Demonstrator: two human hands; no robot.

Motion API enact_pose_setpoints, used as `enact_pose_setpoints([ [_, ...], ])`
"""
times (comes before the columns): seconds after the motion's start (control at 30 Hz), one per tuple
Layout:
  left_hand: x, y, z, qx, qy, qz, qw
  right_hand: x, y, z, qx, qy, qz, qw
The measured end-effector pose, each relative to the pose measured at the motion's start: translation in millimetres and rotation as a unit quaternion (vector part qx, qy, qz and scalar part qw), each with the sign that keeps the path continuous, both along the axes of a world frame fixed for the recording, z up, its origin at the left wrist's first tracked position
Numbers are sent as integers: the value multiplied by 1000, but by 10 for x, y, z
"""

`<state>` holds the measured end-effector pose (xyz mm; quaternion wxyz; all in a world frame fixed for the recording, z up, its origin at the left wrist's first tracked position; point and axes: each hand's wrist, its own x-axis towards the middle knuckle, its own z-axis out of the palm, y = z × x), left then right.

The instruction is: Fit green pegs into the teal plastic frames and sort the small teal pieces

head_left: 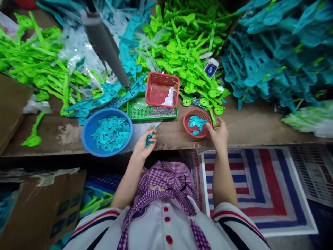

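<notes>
My left hand (pixel 145 141) is closed around several small teal plastic pieces (pixel 150 137), just above the bench's front edge. To its left stands a blue bowl (pixel 84 133) heaped with similar flat teal pieces (pixel 111 133). My right hand (pixel 218 133) is at the right rim of a small red basket (pixel 185 121), thumb and fingers curled at its edge. A few teal pieces (pixel 197 122) lie inside that basket. Whether the right fingers grip the rim or something small is hidden.
A red basket (pixel 162 104) with white pieces rests on a green tray (pixel 135 110) of small metal parts. A grey electric screwdriver (pixel 106 45) hangs above. Green parts (pixel 182 52) and teal parts (pixel 270 59) are piled behind. A striped bag (pixel 249 180) lies below right.
</notes>
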<state>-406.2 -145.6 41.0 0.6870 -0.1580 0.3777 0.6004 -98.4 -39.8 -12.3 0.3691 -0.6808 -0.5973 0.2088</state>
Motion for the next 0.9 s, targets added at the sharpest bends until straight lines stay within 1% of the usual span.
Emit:
enact_pose_setpoints([
  [0.07,53,140,30,6,-24,11,1000,-16,43,-108,-46,71,12,996],
  [0.1,90,208,27,3,-38,17,999,-65,32,-123,-49,105,7,993],
  [0.17,179,327,-14,-8,-51,33,998,-221,-44,-59,-11,148,-30,989],
  [0.23,274,417,-92,-9,-50,44,998,-427,-158,104,57,160,-57,984],
  [0.27,318,452,-136,-4,-47,46,998,-542,-216,201,89,157,-56,982],
  [0.33,388,514,-213,3,-42,50,998,-779,-312,372,136,128,-33,982],
  [0.4,425,577,-255,5,-39,59,998,-1005,-366,462,158,68,9,985],
  [0.43,430,610,-260,1,-38,66,997,-1105,-375,467,160,33,36,986],
  [0.53,410,701,-233,-15,-38,85,996,-1316,-348,359,150,-48,131,979],
  [0.6,391,740,-206,-23,-37,95,994,-1376,-303,241,142,-72,197,967],
  [0.67,379,756,-193,-18,-39,102,994,-1377,-256,134,142,-78,251,954],
  [0.77,370,751,-204,-5,-48,97,994,-1307,-202,29,138,-72,285,946],
  [0.9,347,728,-235,-7,-61,89,994,-1189,-124,-30,96,-71,280,953],
])
